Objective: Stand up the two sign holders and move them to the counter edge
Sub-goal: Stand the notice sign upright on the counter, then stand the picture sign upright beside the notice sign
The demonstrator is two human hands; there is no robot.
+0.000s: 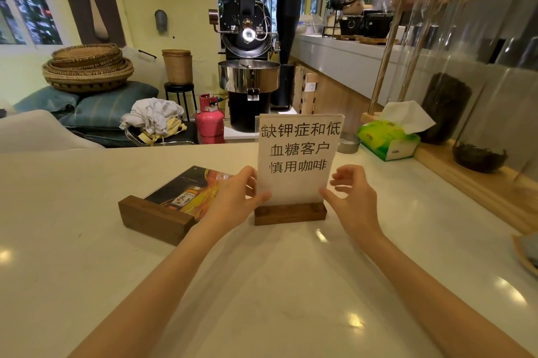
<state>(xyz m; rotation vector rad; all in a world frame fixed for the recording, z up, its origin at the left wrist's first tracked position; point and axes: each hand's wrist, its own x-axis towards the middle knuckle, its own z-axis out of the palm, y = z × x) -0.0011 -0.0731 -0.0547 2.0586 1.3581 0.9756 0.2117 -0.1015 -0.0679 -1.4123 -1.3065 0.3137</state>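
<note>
A sign holder with a white sheet of black writing [298,153] stands upright in its dark wooden base on the white counter [87,270]. My left hand [233,200] grips its left edge, thumb in front of the sheet. My right hand [349,197] hovers at its right edge with fingers spread; the thumb tip touches the lower corner. A second sign holder [174,203], showing a dark drink advert, lies flat on its back to the left, its wooden base turned towards me. My left hand covers part of it.
A green tissue box [388,139] and a small metal cup [348,144] sit at the far right of the counter. A wooden rack with glass jars [465,113] lines the right side. The counter's far edge [145,149] runs behind the signs.
</note>
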